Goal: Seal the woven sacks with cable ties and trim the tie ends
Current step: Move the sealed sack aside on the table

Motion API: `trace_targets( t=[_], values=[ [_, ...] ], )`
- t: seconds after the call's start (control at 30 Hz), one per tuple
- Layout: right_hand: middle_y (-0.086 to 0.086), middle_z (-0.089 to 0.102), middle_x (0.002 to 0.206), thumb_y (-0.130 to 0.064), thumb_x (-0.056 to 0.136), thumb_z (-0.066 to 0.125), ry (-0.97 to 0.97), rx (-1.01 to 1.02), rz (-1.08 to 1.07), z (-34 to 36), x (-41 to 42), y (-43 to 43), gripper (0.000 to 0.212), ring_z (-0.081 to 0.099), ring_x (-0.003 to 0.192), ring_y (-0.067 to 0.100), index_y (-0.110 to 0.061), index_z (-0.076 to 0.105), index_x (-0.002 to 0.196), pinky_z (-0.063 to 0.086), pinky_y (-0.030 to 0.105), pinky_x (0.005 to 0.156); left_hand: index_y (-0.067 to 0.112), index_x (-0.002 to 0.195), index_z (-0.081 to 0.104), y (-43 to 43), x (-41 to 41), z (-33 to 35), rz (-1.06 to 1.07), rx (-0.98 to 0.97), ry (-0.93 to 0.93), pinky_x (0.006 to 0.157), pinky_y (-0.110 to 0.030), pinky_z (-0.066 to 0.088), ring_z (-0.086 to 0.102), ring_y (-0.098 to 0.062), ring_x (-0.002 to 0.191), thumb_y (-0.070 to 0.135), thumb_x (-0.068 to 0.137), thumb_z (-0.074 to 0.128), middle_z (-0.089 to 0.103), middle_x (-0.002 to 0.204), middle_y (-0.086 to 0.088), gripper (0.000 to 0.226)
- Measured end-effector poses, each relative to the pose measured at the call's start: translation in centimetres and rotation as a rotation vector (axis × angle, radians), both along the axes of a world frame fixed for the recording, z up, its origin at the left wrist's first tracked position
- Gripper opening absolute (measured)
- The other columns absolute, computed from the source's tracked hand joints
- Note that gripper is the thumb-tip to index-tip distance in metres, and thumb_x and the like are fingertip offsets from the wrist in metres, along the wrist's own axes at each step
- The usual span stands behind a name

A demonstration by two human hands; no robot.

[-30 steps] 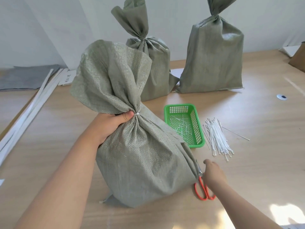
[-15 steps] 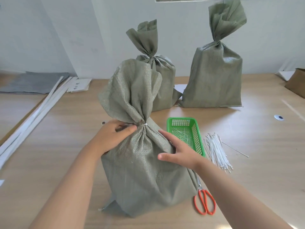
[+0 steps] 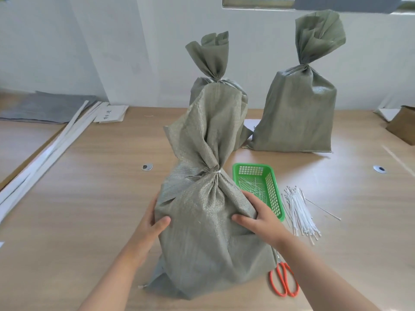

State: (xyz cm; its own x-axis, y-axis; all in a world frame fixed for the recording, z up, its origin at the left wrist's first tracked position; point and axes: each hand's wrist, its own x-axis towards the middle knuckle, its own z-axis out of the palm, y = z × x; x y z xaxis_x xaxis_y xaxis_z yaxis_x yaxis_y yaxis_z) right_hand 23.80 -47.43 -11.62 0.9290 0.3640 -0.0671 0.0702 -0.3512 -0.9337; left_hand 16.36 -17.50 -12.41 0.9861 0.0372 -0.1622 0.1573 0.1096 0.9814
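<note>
The near sack (image 3: 208, 232) stands upright on the wooden table (image 3: 89, 209), directly in front of the viewer, and is clasped from both sides just below its shoulders. The left hand (image 3: 152, 223) is wrapped round the sack's left flank with the thumb pressed onto the front. Its fingers are hidden behind the cloth, so their hold can only be presumed. The right hand (image 3: 258, 217) is curved over the right shoulder, with the fingers spread on the weave and the thumb laid across the front. A two-sided grip of this kind is probably taken to steady or shift a full, soft sack without tipping it.

The gathered neck is already cinched by a white cable tie (image 3: 214, 172), and no long tail is seen standing out from it, so this sack is judged sealed and trimmed. Two more tied sacks (image 3: 296, 115) are set upright towards the wall, well apart from the work area.

Just beside the right hand sits a green mesh basket (image 3: 272, 194), in which short white offcuts (image 3: 252, 188) are collected, apparently trimmed tie ends. A loose bundle of unused cable ties (image 3: 296, 212) lies to the basket's right. Orange-handled scissors (image 3: 284, 281) are laid on the table by the sack's right base, within easy reach.
</note>
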Motion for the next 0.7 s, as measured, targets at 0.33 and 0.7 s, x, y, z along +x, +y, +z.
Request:
trace_targets(
  t=[0.33,0.7],
  values=[
    [-0.008,0.075,0.101,-0.037,0.071,0.080,0.147,0.189,-0.269,-1.2,-1.9,1.1,0.036,0.071,0.098,0.014,-0.036,0.071,0.106,0.057,0.035,0.087,0.015,0.113,0.068,-2.1,-0.2,-1.3,-0.019,-0.034,0.102,0.080,-0.028,0.058,0.073,-0.023,0.104,0.039,0.048,0.088,0.078,0.107,-0.005,0.072],
    [0.011,0.073,0.110,-0.032,0.081,0.072,0.121,0.311,-0.340,0.5,-4.0,3.1,0.029,0.068,0.108,0.032,-0.026,0.072,0.110,0.052,0.056,0.097,0.024,0.105,0.070,-1.8,-0.4,1.8,-0.067,0.021,0.055,0.075,-0.024,0.057,0.074,-0.009,0.096,0.045,0.054,0.076,0.079,0.101,0.007,0.055]
  ],
)
